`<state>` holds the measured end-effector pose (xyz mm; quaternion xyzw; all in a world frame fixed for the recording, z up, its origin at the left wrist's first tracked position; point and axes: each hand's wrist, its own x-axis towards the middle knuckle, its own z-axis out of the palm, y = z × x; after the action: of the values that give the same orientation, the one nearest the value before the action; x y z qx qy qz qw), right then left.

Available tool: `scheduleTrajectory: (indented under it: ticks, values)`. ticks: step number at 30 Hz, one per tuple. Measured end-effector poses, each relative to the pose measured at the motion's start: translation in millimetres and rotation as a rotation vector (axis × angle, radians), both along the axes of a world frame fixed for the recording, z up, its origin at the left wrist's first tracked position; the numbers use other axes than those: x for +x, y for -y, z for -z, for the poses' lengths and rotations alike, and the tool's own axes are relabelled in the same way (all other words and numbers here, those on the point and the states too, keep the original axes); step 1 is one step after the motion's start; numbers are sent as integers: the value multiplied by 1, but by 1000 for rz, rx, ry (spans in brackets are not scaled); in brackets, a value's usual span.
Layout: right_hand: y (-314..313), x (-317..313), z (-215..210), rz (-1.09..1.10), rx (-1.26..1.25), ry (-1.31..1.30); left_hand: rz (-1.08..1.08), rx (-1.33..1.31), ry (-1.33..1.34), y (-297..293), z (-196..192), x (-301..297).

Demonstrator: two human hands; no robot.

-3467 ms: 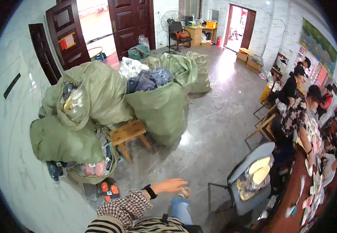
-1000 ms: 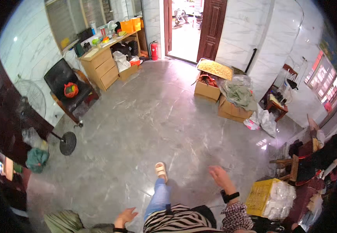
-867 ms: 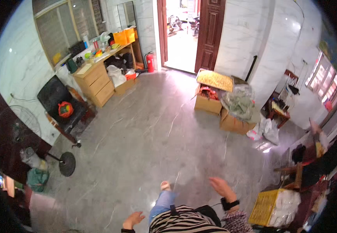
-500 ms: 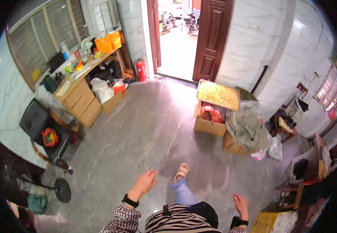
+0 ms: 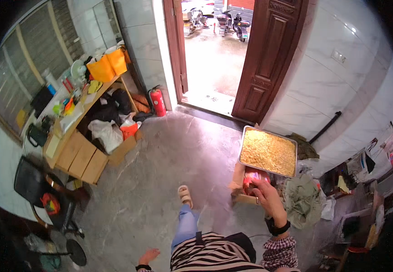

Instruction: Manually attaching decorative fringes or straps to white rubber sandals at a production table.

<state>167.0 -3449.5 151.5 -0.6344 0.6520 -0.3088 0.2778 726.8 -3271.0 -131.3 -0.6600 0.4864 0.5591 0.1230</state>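
Observation:
My right hand is out in front at the right, fingers loosely bent and apart, with nothing in it. It appears over the near side of an open cardboard box with red plastic inside; whether it touches the box I cannot tell. Just beyond lies a metal tray spread with small yellow pieces, resting on the box's far part. Beside the box, a crumpled grey-green cloth is partly behind my hand. My left hand hangs low near my striped top, empty, its fingers loosely extended.
An open wooden door stands ahead, with parked motorbikes outside. A red fire extinguisher is left of the doorway. A cluttered desk and a black chair line the left side. Cluttered furniture fills the right.
I have stepped nearer the doorway and the tray. My right hand has swung forward and up toward the box, while my left hand has dropped back and lower.

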Motion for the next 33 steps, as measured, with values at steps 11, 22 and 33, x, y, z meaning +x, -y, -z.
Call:
scheduleTrajectory:
  ticks: [11,22,33]
  values:
    - [303,1,-84,254,-136,-25,242,-575,-41,590,-98,-98]
    - [623,-149,-65,493,-365,130,455,-708,-197,914,-125,-248]
    - [900,-271,-168,628,-775,-365,271,-413,-89,1069,-111,-312]
